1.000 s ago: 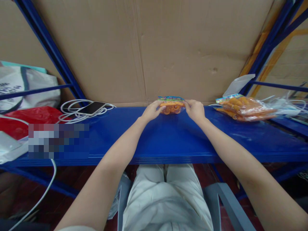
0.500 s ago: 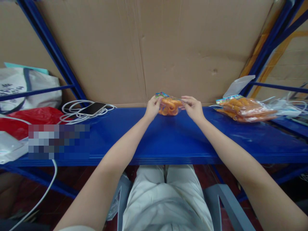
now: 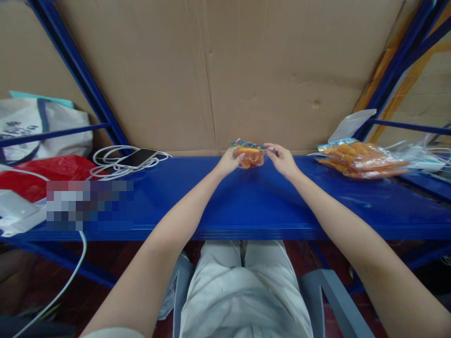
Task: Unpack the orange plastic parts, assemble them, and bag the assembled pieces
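Between my two hands is a clear plastic bag (image 3: 251,158) with a colourful printed top and orange ring-like pieces inside; their exact kind is hard to make out. My left hand (image 3: 229,161) is closed round the bag's left side, thumb in front. The fingers of my right hand (image 3: 280,158) pinch the bag's upper right corner. Both hands are over the back part of the blue shelf (image 3: 253,202), in front of the cardboard wall.
More bagged orange pieces (image 3: 362,158) lie at the right. At the left are a phone (image 3: 138,158) on coiled white cable (image 3: 105,155), a red bag (image 3: 66,171) and a white cloth bag (image 3: 63,126). Blue posts (image 3: 81,75) and cardboard (image 3: 246,75) stand behind.
My left hand has shifted slightly right and taken more of the bag's left side. The bag's printed top now tilts toward my right hand, which keeps its pinch.
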`<control>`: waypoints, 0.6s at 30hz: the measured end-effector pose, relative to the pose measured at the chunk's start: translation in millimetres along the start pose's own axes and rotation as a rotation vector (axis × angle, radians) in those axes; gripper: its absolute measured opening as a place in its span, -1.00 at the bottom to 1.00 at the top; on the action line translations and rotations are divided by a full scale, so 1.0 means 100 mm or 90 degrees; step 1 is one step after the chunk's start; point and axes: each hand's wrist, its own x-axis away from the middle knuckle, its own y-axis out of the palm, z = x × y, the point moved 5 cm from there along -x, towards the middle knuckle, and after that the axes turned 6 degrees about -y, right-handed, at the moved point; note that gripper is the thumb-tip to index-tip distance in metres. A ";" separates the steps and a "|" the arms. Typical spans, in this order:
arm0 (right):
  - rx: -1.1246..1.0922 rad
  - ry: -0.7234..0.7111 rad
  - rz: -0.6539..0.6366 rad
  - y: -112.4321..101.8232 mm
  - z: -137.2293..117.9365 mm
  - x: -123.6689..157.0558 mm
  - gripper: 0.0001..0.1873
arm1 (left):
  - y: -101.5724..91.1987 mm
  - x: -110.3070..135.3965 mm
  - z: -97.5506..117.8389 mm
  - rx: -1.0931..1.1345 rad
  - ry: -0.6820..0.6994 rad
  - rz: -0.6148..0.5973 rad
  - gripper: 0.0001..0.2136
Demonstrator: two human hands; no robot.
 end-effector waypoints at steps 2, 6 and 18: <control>-0.047 0.027 -0.020 0.04 0.00 0.01 -0.60 | 0.03 0.02 -0.07 -0.018 -0.082 -0.011 -0.64; -0.128 0.109 -0.038 0.08 0.03 0.02 -0.56 | 0.01 0.02 -0.11 -0.049 -0.113 0.039 -0.64; -0.034 -0.041 0.013 0.04 -0.25 0.01 -0.51 | -0.09 0.00 0.15 -0.111 0.194 0.122 -0.70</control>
